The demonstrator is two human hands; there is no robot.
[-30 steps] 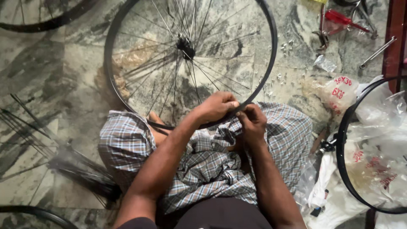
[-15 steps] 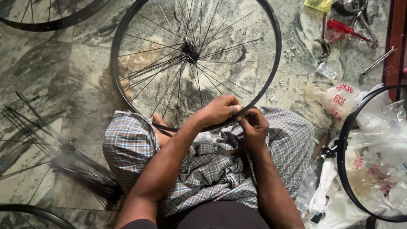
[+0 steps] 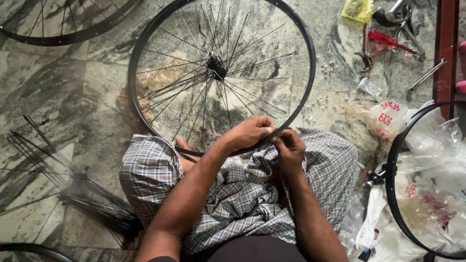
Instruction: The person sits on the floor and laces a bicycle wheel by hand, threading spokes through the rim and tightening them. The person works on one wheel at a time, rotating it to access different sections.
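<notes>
1. The black bike wheel [image 3: 221,73] lies flat on the stone floor [image 3: 58,97], its near rim on the person's lap.
2. It now sits a bit further right in view than before.
3. The left hand [image 3: 250,132] and right hand [image 3: 290,148] both pinch the near rim, close together.

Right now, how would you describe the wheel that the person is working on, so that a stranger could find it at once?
Start from the grey marbled stone floor and the seated person's checked cloth. The black spoked bicycle wheel rim lies flat just beyond the knees, both hands pinching its near edge. Unlike the other rims, cut off by the picture's edges, it shows almost whole, with a central hub.
</notes>
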